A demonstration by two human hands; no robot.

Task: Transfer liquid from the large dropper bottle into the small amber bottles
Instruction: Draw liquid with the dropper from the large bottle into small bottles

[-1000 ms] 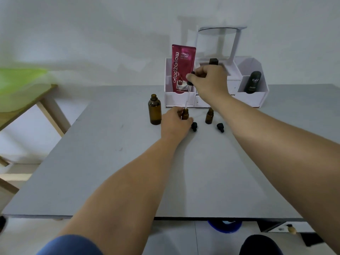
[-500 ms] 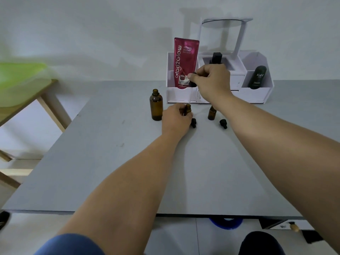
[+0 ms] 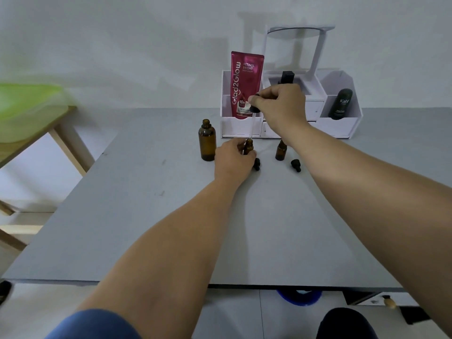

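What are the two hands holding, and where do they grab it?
The right hand pinches a glass dropper by its black rubber bulb. The left hand grips a small amber glass bottle around its body.

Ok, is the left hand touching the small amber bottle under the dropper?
Touching. The head view shows the left hand with fingers wrapped round the small amber bottle, no gap showing, while the right hand holds the dropper above.
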